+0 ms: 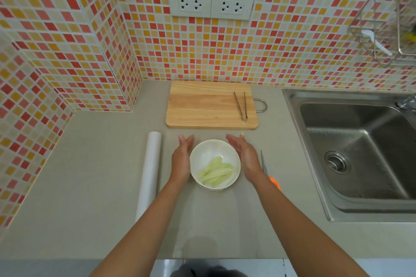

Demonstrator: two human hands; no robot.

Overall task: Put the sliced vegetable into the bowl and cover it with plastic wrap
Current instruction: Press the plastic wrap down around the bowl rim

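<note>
Both forearms bare to the bottom frame edge; no sleeves, watch or bracelets seen. Left hand (182, 159) and right hand (244, 156) bare, no gloves, no rings visible. One pale, longish nail shows at a right fingertip (242, 134).

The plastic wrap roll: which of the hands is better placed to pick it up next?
Probably the left hand: the plastic wrap roll lies just outside it, while the right hand is across the bowl, beside the scissors.

Tongs (240, 105) on wooden cutting board (202, 105), steel sink (360, 155), orange-handled scissors (266, 170)
</note>
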